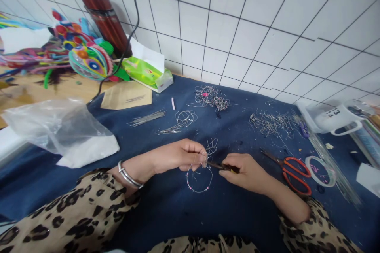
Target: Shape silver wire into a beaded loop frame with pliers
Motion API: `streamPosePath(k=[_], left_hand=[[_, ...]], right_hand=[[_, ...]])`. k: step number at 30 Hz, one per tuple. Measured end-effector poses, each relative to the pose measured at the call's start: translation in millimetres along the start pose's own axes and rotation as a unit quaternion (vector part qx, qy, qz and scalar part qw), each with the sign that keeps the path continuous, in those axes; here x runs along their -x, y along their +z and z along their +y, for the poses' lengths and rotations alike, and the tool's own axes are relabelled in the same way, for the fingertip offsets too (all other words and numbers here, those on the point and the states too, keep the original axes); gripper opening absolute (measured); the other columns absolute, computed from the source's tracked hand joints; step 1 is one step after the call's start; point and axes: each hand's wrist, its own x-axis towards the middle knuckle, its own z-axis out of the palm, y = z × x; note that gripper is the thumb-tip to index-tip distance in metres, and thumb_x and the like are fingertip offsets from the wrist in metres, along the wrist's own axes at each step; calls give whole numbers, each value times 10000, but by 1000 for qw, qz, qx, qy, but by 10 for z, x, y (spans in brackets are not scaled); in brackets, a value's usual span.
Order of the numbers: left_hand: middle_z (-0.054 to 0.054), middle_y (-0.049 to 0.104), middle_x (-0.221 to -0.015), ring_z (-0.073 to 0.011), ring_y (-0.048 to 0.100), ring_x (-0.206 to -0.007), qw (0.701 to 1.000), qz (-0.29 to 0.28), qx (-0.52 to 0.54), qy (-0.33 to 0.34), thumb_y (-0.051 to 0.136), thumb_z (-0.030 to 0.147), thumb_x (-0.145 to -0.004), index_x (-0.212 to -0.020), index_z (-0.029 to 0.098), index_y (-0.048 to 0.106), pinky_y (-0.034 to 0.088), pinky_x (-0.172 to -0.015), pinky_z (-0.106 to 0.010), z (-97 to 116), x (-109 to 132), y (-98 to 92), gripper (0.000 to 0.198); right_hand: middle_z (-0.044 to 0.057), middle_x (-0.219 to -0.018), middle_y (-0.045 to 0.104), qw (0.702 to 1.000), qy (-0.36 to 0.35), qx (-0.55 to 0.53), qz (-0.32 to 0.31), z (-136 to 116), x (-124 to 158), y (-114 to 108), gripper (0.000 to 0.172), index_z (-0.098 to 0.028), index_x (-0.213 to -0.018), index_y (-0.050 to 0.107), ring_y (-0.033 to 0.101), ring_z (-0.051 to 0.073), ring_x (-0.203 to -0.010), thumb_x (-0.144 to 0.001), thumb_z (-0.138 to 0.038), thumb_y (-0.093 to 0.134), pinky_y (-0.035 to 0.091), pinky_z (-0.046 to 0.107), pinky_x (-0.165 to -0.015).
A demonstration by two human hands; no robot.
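Observation:
My left hand (190, 155) pinches a thin wire ring with small pink beads (199, 192), which hangs below my fingertips over the dark blue cloth. Its top is hidden behind my thumb and fingers. My right hand (242, 172) is closed round a pair of pliers (221, 166), whose dark jaws point left and reach the wire at my left fingertips. Whether the jaws grip the wire, I cannot tell. Just behind my left fingertips lies a looped piece of wire (211, 146). Orange-handled scissors (297, 172) rest to the right of my right hand.
Tangled wire (208, 97), a coil (186, 118) and straight wires (147, 118) lie behind my hands. A second tangle (271, 122) is at right, near a round dish of pink beads (320, 170) and a white mug (338, 118). Left stand a red thermos (105, 21) and a plastic bag (59, 126).

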Motion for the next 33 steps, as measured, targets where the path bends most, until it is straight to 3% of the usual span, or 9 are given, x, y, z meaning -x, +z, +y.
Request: streamPosePath(k=[9,20,33], left_hand=[[28,495,-557,-38,325,-412,1000,13,9,-22,552,336,-804,-814,108,615,219,-406,-183,-20,-17,5,237],[25,508,-571,-41,352,-423,1000,10,-16,-22,540,311,-812,-822,117,616,257,-423,-180,-37,-23,-2,208],[29,514,-551,-38,334,-393,999,3,45,-19,561,307,-803,-813,124,572,239,-382,-169,-43,-22,9,184]], right_hand=[[-11,-655,500,991,-39,103,73,-3,22,25,167,-168,-730,564,443,92,-617,-826,-277,480,307,214,-585],[-14,-647,496,991,-34,100,81,-8,4,70,185,-173,-723,559,439,92,-612,-836,-288,468,306,214,-580],[17,-677,525,974,-75,179,114,34,12,90,169,-167,-749,563,452,117,-645,-834,-256,447,337,237,-619]])
